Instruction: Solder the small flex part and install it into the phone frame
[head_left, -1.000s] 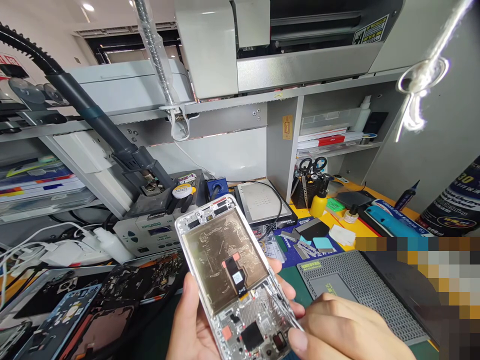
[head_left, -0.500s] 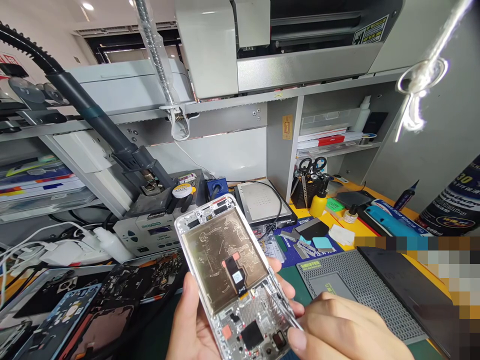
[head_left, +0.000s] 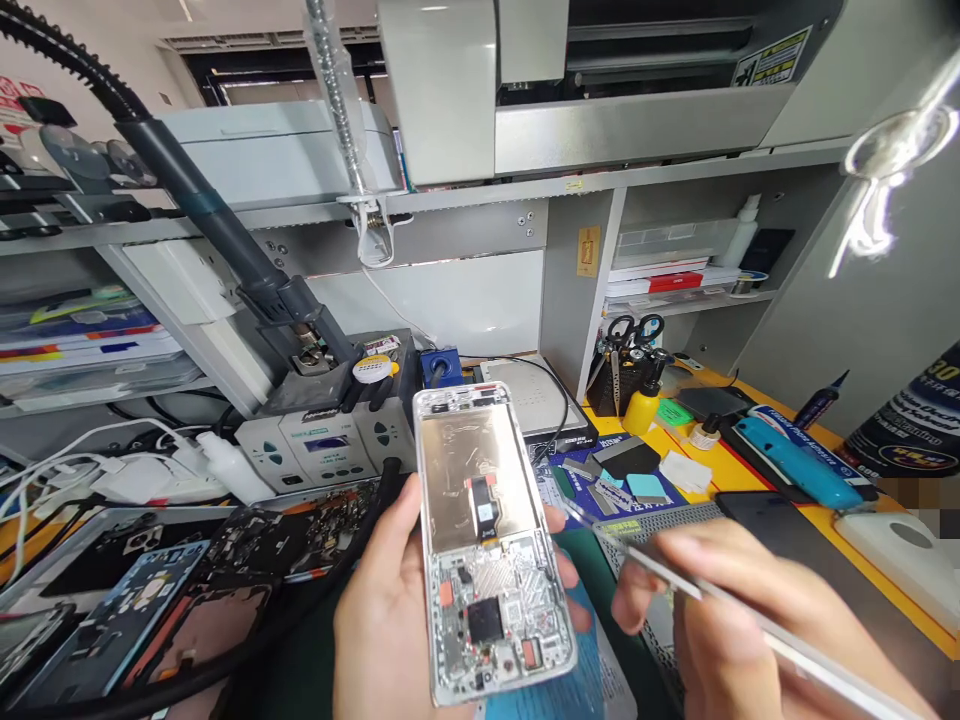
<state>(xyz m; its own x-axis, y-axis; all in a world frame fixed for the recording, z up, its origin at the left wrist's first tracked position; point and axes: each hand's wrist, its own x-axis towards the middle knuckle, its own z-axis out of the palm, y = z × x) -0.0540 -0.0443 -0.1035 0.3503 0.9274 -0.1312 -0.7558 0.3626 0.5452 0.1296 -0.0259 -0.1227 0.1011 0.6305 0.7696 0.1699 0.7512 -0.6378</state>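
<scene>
My left hand (head_left: 379,620) is wrapped round an opened phone frame (head_left: 457,480), tilted toward me with its inside showing. The frame has a white rim, a shiny gold-toned upper recess with a black flex cable (head_left: 485,510), and a silvery lower part with a black square. Metal tweezers (head_left: 814,655) are pinched in the fingers of my right hand (head_left: 739,610), to the right of the phone. Their tips point up and left, blurred, apart from the frame. A blue sheet (head_left: 559,690) lies beneath the phone.
Left, a tray holds phone parts such as a blue back panel (head_left: 146,610); a black hose (head_left: 247,655) crosses it. A soldering station (head_left: 319,450) stands behind. On the right are a perforated mat (head_left: 690,515), a dark flat panel (head_left: 780,530), blades, a yellow bottle (head_left: 641,408) and a tool holder (head_left: 611,380).
The tweezers have moved off the phone frame's right side, out to the right with my right hand. The phone has turned more upright, and the camera view has shifted a little.
</scene>
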